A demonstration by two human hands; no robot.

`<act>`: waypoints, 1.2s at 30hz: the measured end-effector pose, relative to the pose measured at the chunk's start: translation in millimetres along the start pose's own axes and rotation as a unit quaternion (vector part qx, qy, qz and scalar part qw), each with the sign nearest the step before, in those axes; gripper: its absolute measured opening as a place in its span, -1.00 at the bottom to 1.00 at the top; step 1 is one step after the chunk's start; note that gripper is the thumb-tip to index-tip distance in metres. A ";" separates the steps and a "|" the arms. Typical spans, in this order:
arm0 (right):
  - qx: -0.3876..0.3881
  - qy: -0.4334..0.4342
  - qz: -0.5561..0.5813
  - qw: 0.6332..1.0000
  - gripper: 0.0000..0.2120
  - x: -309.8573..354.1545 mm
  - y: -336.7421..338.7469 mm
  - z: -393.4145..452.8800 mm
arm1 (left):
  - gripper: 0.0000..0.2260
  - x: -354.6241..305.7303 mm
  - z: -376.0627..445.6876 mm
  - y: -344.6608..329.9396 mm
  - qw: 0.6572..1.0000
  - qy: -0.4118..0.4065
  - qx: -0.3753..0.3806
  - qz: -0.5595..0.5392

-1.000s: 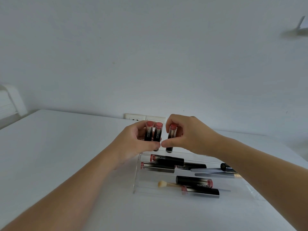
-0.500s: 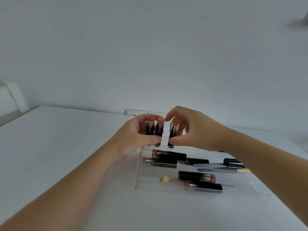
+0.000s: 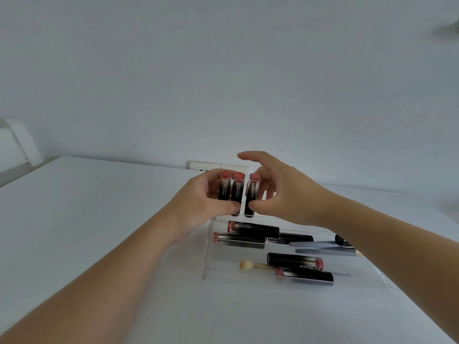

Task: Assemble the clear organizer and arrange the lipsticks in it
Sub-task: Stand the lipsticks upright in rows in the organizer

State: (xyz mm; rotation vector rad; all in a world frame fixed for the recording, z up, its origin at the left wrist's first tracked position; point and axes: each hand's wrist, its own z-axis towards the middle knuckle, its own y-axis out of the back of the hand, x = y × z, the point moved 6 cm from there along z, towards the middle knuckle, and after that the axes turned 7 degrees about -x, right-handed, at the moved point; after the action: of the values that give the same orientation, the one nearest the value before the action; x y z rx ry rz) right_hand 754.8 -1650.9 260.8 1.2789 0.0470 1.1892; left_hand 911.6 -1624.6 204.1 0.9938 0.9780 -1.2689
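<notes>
A makeup brush (image 3: pixel 250 264) and loose tubes lie in the clear organizer (image 3: pixel 207 254) (wall socket (image 3: pixel 216 166) behind). The left hand (image 3: pixel 198 204) grips 2 upright lipsticks (image 3: pixel 232 192) on its top tier; the right hand (image 3: pixel 280 192), pinching a third lipstick (image 3: pixel 251 194), has lifted its forefinger since before.

Pretty plain room tbh. A bare white wall (image 3: pixel 223 70) fills the whole upper part of the view, with a couple of tiny dark specks on it. Below it is a flat white table (image 3: pixel 74 219) running off to the left and right. Just behind the fingers, where the table meets the wall, sits a white outlet plate (image 3: pixel 198 165), partly hidden. Way off to the far left there's some white slatted thing (image 3: pixel 15 145), can't tell what. Light is soft and even, slightly bluish.
</notes>
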 end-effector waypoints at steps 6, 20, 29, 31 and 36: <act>-0.008 0.003 0.011 1.000 -0.16 -1.5 -1.6 -1.1 | -0.70 3.2 0.2 0.8 0.999 0.010 0.001 0.034; -0.007 0.005 0.029 1.000 -0.14 -3.1 -3.8 -1.2 | -0.68 3.8 1.2 -0.8 0.999 0.014 0.013 0.034; -0.013 0.008 0.034 0.999 -0.15 -2.4 -4.2 -2.4 | -0.70 3.1 0.1 -0.2 0.999 0.011 0.012 0.039; -0.018 0.011 0.033 0.999 -0.16 -2.5 -4.2 -2.8 | -0.71 2.9 0.0 -0.5 0.999 0.012 0.014 0.039; -0.016 0.010 0.034 0.999 -0.17 -2.9 -5.4 -2.8 | -0.71 3.9 0.1 0.2 0.999 0.011 0.013 0.047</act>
State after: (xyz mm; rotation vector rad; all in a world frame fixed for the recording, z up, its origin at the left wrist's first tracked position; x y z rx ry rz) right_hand 755.3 -1650.0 254.1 1.2477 -0.0005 1.2565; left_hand 911.9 -1625.9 200.4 1.0633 0.9242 -1.1979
